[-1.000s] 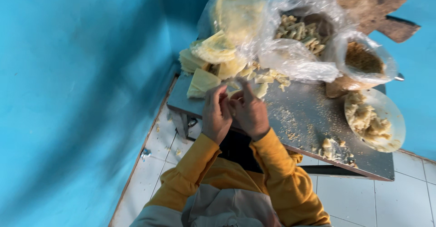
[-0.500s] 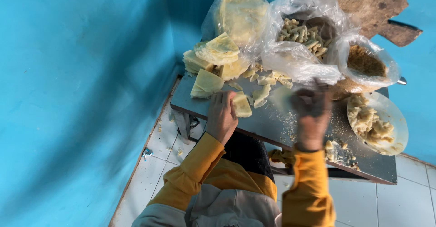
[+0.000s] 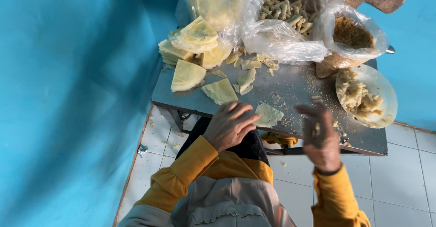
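Note:
My left hand [image 3: 230, 125] rests at the near edge of the metal table [image 3: 295, 84] and pinches a pale yellow triangular wrapper sheet [image 3: 269, 114] that lies on the table. My right hand [image 3: 320, 137] hovers to the right of it, blurred, with its fingers curled. A small pale speck shows at its fingertips, and the blur hides whether it grips anything. A glass bowl [image 3: 386, 90] of pale mashed filling sits just beyond the right hand. More cut wrappers [image 3: 187, 74] lie at the table's left, behind them a stack of wrappers [image 3: 195, 36].
Clear plastic bags at the back hold round sheets [image 3: 213, 0], rolled pieces [image 3: 284, 9] and brown crumbs [image 3: 352, 34]. Crumbs dust the table. A blue wall [image 3: 68, 95] stands close on the left. White floor tiles [image 3: 399, 177] lie below.
My hands were together over the table, then the right one reached toward the bowl. It has now drawn back nearer to me. The left hand has lowered the wrapper to the table edge.

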The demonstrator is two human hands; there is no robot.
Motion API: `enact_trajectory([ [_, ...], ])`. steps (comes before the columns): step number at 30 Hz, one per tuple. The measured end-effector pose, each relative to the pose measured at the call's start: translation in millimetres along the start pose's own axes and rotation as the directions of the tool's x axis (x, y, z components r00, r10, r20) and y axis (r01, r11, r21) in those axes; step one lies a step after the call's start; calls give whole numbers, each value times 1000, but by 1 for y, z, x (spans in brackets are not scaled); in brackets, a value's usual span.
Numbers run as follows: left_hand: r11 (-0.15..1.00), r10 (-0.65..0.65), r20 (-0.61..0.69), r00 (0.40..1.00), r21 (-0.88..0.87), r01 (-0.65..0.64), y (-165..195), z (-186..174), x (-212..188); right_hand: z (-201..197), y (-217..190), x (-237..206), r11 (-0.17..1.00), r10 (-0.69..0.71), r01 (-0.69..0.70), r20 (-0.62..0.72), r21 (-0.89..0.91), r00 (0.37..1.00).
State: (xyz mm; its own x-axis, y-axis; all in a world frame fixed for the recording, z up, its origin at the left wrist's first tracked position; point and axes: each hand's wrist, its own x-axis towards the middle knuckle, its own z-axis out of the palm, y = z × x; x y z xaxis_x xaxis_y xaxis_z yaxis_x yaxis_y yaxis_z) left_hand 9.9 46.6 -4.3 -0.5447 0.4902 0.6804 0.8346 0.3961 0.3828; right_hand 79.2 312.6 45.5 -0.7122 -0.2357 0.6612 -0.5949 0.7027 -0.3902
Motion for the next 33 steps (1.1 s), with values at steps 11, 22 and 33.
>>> enact_trajectory([
  [11,984,156,11,988,84,-156,-14,23,-8,-60,42,-89,574,381,-166,82,-802,921],
  [22,975,205,-48,978,100,-199,-22,25,-11,-72,56,-110,532,398,-8,242,-847,885],
  [33,973,224,-56,973,64,-221,-26,23,-15,-94,56,-74,406,231,164,275,-899,933],
])
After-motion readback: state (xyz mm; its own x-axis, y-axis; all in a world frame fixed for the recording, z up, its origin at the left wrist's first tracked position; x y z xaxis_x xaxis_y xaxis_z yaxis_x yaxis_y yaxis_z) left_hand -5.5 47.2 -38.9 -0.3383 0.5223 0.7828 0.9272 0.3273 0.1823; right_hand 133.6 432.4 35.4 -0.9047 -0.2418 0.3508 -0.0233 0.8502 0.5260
